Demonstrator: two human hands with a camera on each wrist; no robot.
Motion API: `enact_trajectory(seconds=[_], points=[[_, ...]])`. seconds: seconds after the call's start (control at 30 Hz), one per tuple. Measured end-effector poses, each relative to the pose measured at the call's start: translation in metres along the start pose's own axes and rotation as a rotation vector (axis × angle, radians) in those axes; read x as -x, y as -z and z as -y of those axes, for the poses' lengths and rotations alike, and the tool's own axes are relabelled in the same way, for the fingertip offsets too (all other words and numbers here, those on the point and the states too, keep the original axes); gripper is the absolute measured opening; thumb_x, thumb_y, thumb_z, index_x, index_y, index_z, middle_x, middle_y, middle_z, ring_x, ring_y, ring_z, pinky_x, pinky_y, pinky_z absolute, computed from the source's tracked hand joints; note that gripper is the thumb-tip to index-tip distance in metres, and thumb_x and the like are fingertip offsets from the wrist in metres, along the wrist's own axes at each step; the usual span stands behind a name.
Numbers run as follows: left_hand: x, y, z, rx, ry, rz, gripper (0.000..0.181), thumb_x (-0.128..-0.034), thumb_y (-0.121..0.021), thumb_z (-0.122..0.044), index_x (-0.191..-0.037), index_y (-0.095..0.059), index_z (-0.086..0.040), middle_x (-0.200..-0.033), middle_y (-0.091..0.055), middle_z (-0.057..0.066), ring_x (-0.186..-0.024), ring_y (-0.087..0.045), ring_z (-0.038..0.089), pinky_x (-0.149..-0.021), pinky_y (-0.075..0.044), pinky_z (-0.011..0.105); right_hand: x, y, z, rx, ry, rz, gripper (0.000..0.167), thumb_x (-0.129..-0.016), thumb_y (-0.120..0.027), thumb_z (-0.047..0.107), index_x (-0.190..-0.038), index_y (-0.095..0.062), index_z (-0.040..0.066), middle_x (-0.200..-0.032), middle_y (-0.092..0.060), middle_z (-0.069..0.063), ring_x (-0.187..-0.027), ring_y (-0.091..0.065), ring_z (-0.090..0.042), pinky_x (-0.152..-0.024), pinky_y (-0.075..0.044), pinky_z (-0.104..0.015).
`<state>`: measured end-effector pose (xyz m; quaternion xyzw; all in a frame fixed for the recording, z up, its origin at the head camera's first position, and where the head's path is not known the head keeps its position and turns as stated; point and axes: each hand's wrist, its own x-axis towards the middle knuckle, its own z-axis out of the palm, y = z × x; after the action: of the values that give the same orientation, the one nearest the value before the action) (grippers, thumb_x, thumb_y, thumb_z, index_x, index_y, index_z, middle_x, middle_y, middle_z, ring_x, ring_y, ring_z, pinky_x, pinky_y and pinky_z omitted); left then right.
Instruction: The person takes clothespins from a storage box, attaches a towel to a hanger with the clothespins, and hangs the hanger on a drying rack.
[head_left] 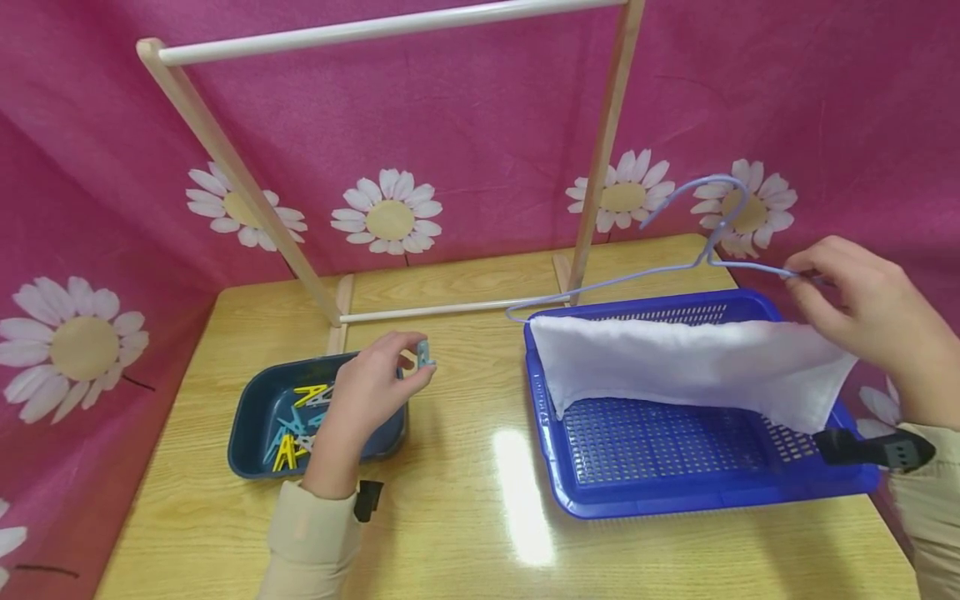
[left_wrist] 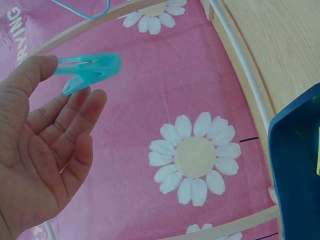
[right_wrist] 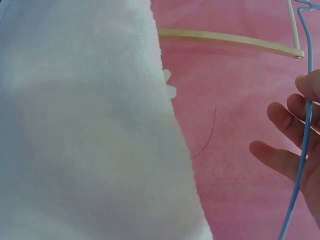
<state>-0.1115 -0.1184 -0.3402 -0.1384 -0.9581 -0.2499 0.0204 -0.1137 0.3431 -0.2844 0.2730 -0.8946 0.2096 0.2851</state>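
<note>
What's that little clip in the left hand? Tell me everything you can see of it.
It's a small turquoise clothespin, slightly see-through and plastic-looking, with two arms spread apart at the gripped end. The left hand pinches it between thumb and fingers, holding it in the air near the right end of the dark blue tub. Its far end points away from the palm, touching nothing.

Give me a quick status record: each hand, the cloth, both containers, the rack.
Left hand: pinches a light-blue clothespin
Right hand: holds the blue hanger by one shoulder
White cloth: hangs from the hanger, above the blue basket
Blue basket: on the table, right side
Dark tub: left side, containing loose clothespins
Rack: standing toward the back
</note>
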Motion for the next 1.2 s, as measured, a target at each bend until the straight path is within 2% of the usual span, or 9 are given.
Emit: enact_trajectory(seconds=[0.13,0.37,0.5,0.57,0.63,0.77,1.03,1.2], points=[[0.000,0.001,-0.002,-0.012,-0.014,-0.015,0.042,-0.0795,-0.066,-0.030,-0.116,-0.057,-0.011,-0.104,-0.060,0.003,-0.087,-0.061,0.017,-0.066,-0.049,0.036,-0.002,0.003,0.001,-0.003,0.000,-0.010,0.013,-0.079,-0.051,0.006,-0.083,-0.056,-0.006,-0.077,-0.051,-0.008,-0.083,-0.035,0.016,-0.078,-0.027,-0.002],[0.000,0.002,-0.005,-0.030,-0.038,-0.037,0.041,-0.0795,-0.065,-0.030,-0.115,-0.057,-0.012,-0.103,-0.060,0.003,-0.086,-0.060,0.017,-0.063,-0.049,0.035,-0.002,0.009,0.000,0.000,-0.014,-0.067,0.014,-0.080,-0.053,0.007,-0.081,-0.058,-0.006,-0.077,-0.049,0.003,-0.081,-0.036,0.015,-0.076,-0.028,-0.002],[0.000,0.002,-0.006,-0.038,-0.049,-0.046,0.041,-0.0795,-0.065,-0.031,-0.115,-0.057,-0.012,-0.103,-0.061,0.002,-0.085,-0.061,0.016,-0.062,-0.048,0.034,-0.002,0.013,0.002,0.010,-0.057,-0.100,0.010,-0.079,-0.056,0.003,-0.080,-0.059,-0.006,-0.081,-0.046,0.018,-0.079,-0.037,0.015,-0.076,-0.030,-0.001],[0.000,0.002,-0.006,-0.040,-0.056,-0.049,0.041,-0.0793,-0.065,-0.030,-0.115,-0.057,-0.012,-0.103,-0.061,0.003,-0.085,-0.061,0.017,-0.061,-0.049,0.034,-0.003,0.014,0.004,0.013,-0.074,-0.121,0.012,-0.080,-0.056,0.005,-0.079,-0.059,-0.006,-0.083,-0.044,0.023,-0.078,-0.038,0.016,-0.076,-0.030,0.000],[-0.001,0.003,-0.006,-0.039,-0.060,-0.050,0.041,-0.0793,-0.065,-0.030,-0.115,-0.057,-0.011,-0.103,-0.060,0.003,-0.086,-0.061,0.017,-0.062,-0.049,0.033,-0.004,0.015,0.005,0.008,-0.073,-0.143,0.021,-0.083,-0.056,0.013,-0.079,-0.059,-0.008,-0.085,-0.042,0.028,-0.079,-0.039,0.016,-0.076,-0.030,0.000],[-0.001,0.004,-0.007,-0.034,-0.069,-0.053,0.041,-0.0794,-0.065,-0.031,-0.115,-0.057,-0.012,-0.103,-0.060,0.003,-0.086,-0.061,0.017,-0.061,-0.048,0.033,-0.007,0.017,0.005,-0.023,-0.048,-0.188,0.035,-0.085,-0.055,0.023,-0.078,-0.059,-0.010,-0.086,-0.043,0.030,-0.080,-0.041,0.016,-0.076,-0.031,-0.001],[0.001,0.006,-0.010,-0.027,-0.098,-0.077,0.040,-0.0786,-0.066,-0.030,-0.114,-0.058,-0.012,-0.101,-0.061,0.001,-0.085,-0.060,0.015,-0.060,-0.048,0.030,-0.009,0.021,0.007,-0.057,-0.076,-0.211,0.022,-0.082,-0.056,0.008,-0.078,-0.058,-0.014,-0.085,-0.045,0.033,-0.079,-0.043,0.015,-0.074,-0.033,-0.002],[0.000,0.007,-0.012,-0.015,-0.105,-0.082,0.042,-0.0780,-0.067,-0.029,-0.115,-0.058,-0.012,-0.103,-0.061,0.002,-0.085,-0.060,0.015,-0.061,-0.047,0.030,-0.012,0.024,0.009,-0.061,-0.075,-0.212,0.030,-0.086,-0.053,0.013,-0.078,-0.056,-0.016,-0.086,-0.045,0.033,-0.077,-0.044,0.017,-0.070,-0.034,-0.002]])
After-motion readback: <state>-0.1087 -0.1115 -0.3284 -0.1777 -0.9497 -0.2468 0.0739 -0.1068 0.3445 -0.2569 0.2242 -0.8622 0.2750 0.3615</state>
